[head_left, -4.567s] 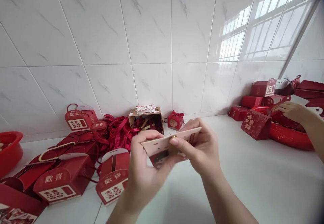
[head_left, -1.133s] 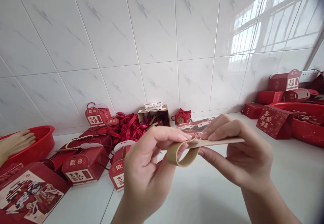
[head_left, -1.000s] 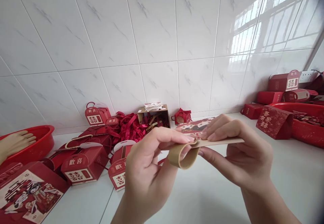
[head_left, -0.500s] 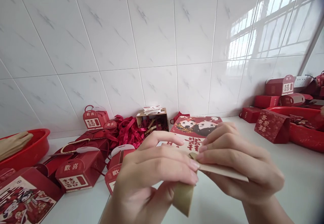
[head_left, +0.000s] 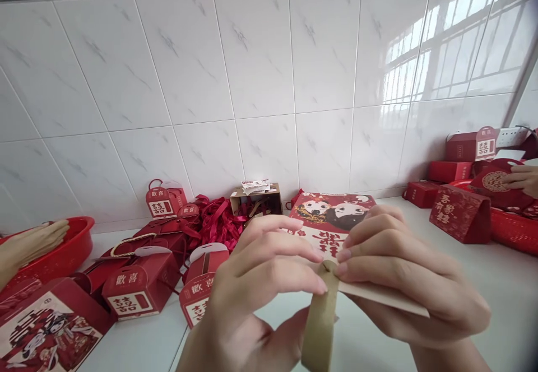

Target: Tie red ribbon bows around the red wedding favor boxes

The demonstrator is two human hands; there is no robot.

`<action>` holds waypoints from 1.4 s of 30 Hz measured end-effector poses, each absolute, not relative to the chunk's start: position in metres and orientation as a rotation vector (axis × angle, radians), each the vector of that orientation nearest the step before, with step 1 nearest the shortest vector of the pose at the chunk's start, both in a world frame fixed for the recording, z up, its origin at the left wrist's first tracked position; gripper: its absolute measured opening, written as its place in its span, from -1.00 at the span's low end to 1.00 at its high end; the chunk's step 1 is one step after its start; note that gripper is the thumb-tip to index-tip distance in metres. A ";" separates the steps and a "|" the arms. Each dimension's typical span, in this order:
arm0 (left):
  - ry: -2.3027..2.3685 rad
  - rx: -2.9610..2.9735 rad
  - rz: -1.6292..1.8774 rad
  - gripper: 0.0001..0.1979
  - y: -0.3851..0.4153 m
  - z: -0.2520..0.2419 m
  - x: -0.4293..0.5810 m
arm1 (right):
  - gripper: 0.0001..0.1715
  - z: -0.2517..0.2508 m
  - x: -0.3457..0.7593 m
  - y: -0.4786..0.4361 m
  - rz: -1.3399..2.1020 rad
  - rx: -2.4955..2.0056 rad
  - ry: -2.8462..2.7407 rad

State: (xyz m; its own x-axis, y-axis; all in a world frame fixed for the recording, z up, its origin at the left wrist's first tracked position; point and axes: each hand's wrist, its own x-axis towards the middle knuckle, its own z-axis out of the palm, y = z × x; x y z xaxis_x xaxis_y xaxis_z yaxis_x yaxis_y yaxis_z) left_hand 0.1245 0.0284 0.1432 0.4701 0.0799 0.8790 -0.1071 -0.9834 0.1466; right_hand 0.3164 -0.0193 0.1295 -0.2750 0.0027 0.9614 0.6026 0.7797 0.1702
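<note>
My right hand [head_left: 403, 271] grips a thin pale card edge [head_left: 386, 298], with the fingertips on top and the rest of the piece mostly hidden beneath the hand. From its near end a flat gold ribbon [head_left: 320, 319] hangs down, with a small fold or knot at the top by my right fingertips. My left hand [head_left: 256, 282] is curled around the ribbon: the index fingertip touches its left edge and the thumb passes behind it. Just beyond the hands lies a red and cream printed bag or box [head_left: 330, 215] with two cartoon faces.
Red gift boxes [head_left: 140, 282] crowd the left, near red ribbons [head_left: 218, 221] and a small cardboard box [head_left: 256, 198]. Another person's hand [head_left: 33, 249] is over a red basin [head_left: 79, 243]. At right, another hand [head_left: 521, 180] holds a red piece [head_left: 491, 178] above a red basket [head_left: 515, 229].
The ribbon now hangs straighter and longer, and my left fingers have loosened and shifted up along it. The view has tilted up. A person's hand with a red piece has appeared at right.
</note>
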 end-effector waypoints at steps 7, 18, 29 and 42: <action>0.008 2.514 1.559 -0.75 0.025 0.143 0.128 | -0.87 0.130 0.315 -0.020 -0.617 -0.478 -1.749; -0.012 2.566 1.487 -0.65 0.026 0.142 0.124 | -0.86 0.133 0.317 -0.020 -0.545 -0.464 -1.821; 0.023 2.302 1.337 -0.47 0.028 0.138 0.128 | -0.81 0.127 0.313 -0.013 -0.528 -0.498 -1.727; -0.008 2.352 1.340 -0.69 0.037 0.139 0.124 | -0.64 0.124 0.310 -0.009 -0.481 -0.399 -1.640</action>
State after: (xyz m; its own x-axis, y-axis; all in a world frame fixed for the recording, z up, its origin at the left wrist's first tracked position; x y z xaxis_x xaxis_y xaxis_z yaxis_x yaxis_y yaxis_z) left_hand 0.1239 0.0369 0.1392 0.5328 0.2037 0.8214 -0.2129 -0.9071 0.3631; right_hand 0.3099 -0.0094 0.1241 -0.1220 -0.0179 0.9924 0.5212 0.8497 0.0794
